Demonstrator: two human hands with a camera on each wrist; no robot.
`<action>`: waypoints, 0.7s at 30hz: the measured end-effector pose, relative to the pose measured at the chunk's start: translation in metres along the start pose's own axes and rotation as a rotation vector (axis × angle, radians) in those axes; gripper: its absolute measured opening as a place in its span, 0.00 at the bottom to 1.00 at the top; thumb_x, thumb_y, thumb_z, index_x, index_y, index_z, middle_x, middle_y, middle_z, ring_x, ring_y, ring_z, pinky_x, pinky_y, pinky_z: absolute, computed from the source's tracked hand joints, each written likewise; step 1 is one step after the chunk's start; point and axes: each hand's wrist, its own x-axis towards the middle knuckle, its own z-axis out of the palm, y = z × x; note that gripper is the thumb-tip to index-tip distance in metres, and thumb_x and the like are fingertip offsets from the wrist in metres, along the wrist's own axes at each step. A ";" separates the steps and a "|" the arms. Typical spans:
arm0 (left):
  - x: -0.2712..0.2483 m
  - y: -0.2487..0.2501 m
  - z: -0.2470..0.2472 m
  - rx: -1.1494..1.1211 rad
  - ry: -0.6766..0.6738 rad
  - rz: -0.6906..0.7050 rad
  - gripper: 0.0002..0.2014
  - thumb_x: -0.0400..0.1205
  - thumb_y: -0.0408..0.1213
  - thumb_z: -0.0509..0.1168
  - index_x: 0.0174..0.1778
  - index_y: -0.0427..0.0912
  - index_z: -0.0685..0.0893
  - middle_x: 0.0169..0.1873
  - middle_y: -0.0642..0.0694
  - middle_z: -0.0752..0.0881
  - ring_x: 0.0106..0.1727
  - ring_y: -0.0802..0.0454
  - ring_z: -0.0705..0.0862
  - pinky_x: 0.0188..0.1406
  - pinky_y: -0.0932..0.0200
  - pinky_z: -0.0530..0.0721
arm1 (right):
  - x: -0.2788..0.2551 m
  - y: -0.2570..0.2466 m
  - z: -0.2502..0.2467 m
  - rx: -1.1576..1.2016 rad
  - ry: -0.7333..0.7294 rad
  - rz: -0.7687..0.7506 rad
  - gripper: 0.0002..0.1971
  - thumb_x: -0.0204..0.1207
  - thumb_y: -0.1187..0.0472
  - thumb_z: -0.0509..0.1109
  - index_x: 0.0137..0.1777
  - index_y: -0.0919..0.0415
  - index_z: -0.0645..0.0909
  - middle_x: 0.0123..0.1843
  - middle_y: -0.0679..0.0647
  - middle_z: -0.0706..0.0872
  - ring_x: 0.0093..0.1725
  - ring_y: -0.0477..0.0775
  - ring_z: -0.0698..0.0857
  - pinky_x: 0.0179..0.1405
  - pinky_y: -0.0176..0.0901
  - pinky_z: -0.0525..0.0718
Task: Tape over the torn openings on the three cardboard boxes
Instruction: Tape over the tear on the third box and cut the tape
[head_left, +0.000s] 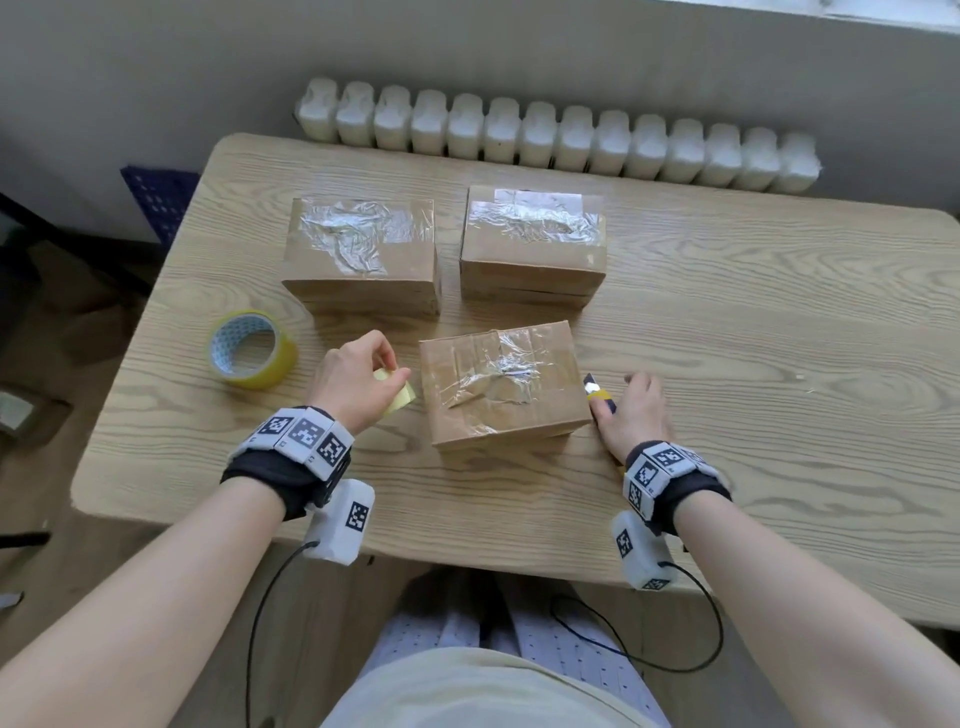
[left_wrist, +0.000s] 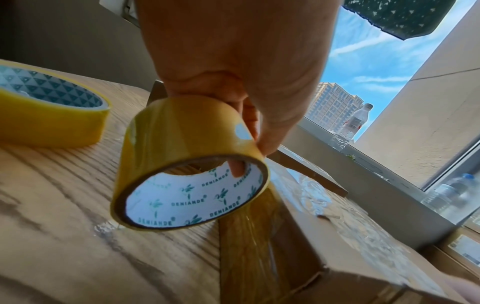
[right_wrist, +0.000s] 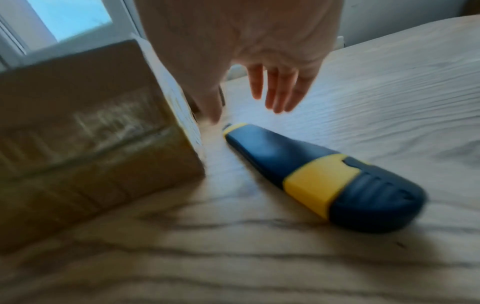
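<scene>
Three cardboard boxes stand on the wooden table (head_left: 727, 322). The near box (head_left: 501, 382) (left_wrist: 350, 236) (right_wrist: 85, 131) has crinkled clear tape on top; the far left box (head_left: 361, 254) and far right box (head_left: 532, 244) are taped too. My left hand (head_left: 358, 382) (left_wrist: 233, 61) grips a small yellow tape roll (head_left: 397, 397) (left_wrist: 187, 164) just left of the near box, and a strip of tape runs from the roll down onto the box's left side. My right hand (head_left: 631, 410) (right_wrist: 259, 61) hovers open over a blue and yellow utility knife (head_left: 597, 397) (right_wrist: 324, 176) lying right of the box.
A bigger yellow tape roll (head_left: 252, 349) (left_wrist: 49, 111) lies on the table's left part. A white radiator (head_left: 556, 137) runs behind the far edge. Plastic bottles (left_wrist: 350, 127) stand on the windowsill.
</scene>
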 end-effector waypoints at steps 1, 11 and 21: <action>-0.001 0.001 0.000 0.000 0.002 -0.005 0.09 0.74 0.46 0.71 0.35 0.51 0.77 0.44 0.47 0.88 0.53 0.49 0.85 0.51 0.53 0.81 | -0.002 -0.008 -0.006 0.072 0.113 -0.066 0.23 0.79 0.55 0.67 0.68 0.70 0.70 0.67 0.64 0.75 0.68 0.63 0.74 0.67 0.52 0.70; -0.003 0.008 0.004 -0.048 0.013 0.002 0.10 0.74 0.45 0.71 0.34 0.51 0.76 0.43 0.46 0.88 0.53 0.46 0.85 0.50 0.53 0.81 | -0.033 -0.100 0.008 -0.250 -0.172 -0.736 0.31 0.85 0.40 0.43 0.84 0.50 0.44 0.86 0.46 0.42 0.84 0.45 0.39 0.82 0.44 0.35; 0.002 0.017 0.013 -0.096 0.009 0.044 0.10 0.73 0.47 0.72 0.34 0.52 0.77 0.44 0.47 0.89 0.54 0.48 0.85 0.52 0.51 0.82 | -0.028 -0.087 0.010 -0.426 -0.169 -0.733 0.30 0.82 0.35 0.41 0.82 0.37 0.38 0.85 0.50 0.34 0.83 0.53 0.34 0.81 0.53 0.34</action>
